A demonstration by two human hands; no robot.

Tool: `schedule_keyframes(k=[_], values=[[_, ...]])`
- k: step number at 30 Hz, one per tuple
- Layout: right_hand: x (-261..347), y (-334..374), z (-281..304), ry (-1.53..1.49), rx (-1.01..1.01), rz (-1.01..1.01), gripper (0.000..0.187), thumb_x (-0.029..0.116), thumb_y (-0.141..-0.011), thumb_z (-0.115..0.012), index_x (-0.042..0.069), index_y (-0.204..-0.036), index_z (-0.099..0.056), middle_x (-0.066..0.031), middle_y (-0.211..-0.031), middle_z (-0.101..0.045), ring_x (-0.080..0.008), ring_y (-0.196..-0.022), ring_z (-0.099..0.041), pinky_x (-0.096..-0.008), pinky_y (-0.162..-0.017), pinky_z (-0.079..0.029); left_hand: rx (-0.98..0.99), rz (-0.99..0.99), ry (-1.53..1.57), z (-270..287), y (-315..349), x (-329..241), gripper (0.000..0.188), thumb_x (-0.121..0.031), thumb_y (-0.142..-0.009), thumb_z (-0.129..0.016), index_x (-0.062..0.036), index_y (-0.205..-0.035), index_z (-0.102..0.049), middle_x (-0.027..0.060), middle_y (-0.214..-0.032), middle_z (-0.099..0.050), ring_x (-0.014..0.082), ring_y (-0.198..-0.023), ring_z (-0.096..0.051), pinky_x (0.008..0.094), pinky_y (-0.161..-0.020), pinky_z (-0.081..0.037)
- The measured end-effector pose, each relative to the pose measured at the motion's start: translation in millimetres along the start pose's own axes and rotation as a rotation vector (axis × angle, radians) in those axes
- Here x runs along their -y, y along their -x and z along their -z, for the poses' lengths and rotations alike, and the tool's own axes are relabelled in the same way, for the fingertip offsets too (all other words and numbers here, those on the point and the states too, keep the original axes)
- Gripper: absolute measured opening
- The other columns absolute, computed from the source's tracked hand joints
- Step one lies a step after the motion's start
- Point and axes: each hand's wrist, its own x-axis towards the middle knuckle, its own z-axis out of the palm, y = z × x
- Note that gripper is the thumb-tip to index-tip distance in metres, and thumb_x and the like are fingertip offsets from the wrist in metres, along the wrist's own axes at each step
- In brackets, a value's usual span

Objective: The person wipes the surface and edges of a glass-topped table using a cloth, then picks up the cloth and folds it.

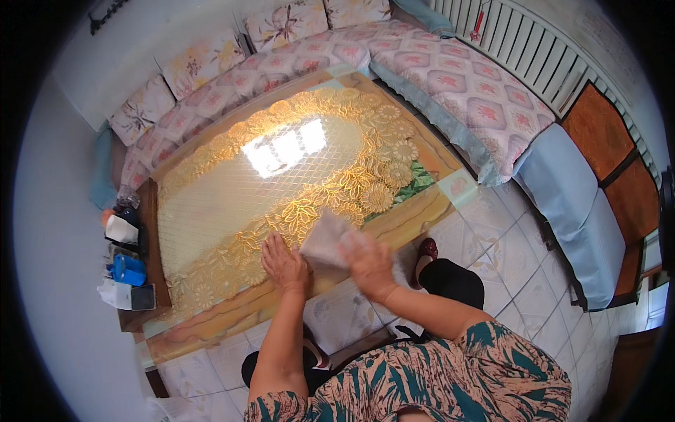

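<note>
Grey cloth (325,243) under my right hand (369,264), at table's near edge.
Right grips cloth, long axis running up-left; left hand (283,261) flat, fingers spread, touching beside it.

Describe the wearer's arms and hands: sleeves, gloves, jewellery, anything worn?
Both forearms are bare from the elbow down. The left hand and right hand wear no gloves, and no rings, watch or bracelet can be made out. Short sleeves end near the elbows: a peach fabric printed with dark teal leaf shapes, part of the same top.
</note>
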Motion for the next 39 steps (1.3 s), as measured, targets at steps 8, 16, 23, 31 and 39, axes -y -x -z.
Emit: schedule_keyframes(k=[8, 16, 23, 31, 39], values=[[-87, -4, 7, 0.038, -0.086, -0.054, 0.040, 0.010, -0.083, -0.048, 0.019, -0.119, -0.060, -0.0105, -0.126, -0.055, -0.0323, -0.113, -0.051, -0.0452, -0.092, -0.040, -0.097, 0.008, -0.134, 48, 2, 130, 0.058, -0.025, -0.085, -0.056, 0.0003, -0.135, -0.040, 0.0213, -0.138, -0.042, 0.0389, -0.129, -0.035, 0.0454, -0.108, -0.027], [-164, -13, 54, 0.260, 0.081, -0.841, 0.048, 0.023, -0.082, -0.052, 0.020, -0.130, -0.050, -0.0086, -0.138, -0.045, -0.0324, -0.119, -0.043, -0.0555, -0.091, -0.035, -0.217, 0.392, -0.320, 94, 35, 240, 0.050, -0.025, -0.085, -0.053, 0.0027, -0.126, -0.047, 0.0197, -0.133, -0.047, 0.0351, -0.126, -0.039, 0.0446, -0.105, -0.030], [50, -25, -21, -0.049, 0.087, -0.109, 0.047, 0.016, -0.080, -0.048, 0.013, -0.127, -0.052, -0.0109, -0.133, -0.046, -0.0334, -0.115, -0.043, -0.0545, -0.088, -0.034, -0.225, 0.465, -0.389, 105, 36, 213, 0.048, -0.027, -0.087, -0.051, 0.0006, -0.127, -0.047, 0.0164, -0.136, -0.045, 0.0318, -0.126, -0.040, 0.0439, -0.104, -0.032], [138, -49, -60, -0.292, 0.003, 0.516, 0.044, 0.014, -0.084, -0.049, 0.014, -0.128, -0.049, -0.0136, -0.124, -0.052, -0.0333, -0.110, -0.051, -0.0496, -0.085, -0.041, -0.230, 0.454, -0.392, 108, 33, 209, 0.047, -0.026, -0.087, -0.052, -0.0007, -0.127, -0.048, 0.0154, -0.133, -0.048, 0.0321, -0.123, -0.043, 0.0440, -0.102, -0.034], [-101, -126, -23, 0.094, 0.127, -0.329, 0.051, 0.021, -0.078, -0.056, 0.017, -0.129, -0.050, -0.0122, -0.125, -0.052, -0.0331, -0.109, -0.047, -0.0501, -0.088, -0.037, -0.253, 0.437, -0.375, 107, 36, 209, 0.048, -0.023, -0.087, -0.050, -0.0011, -0.129, -0.045, 0.0146, -0.136, -0.045, 0.0313, -0.127, -0.039, 0.0441, -0.104, -0.031]])
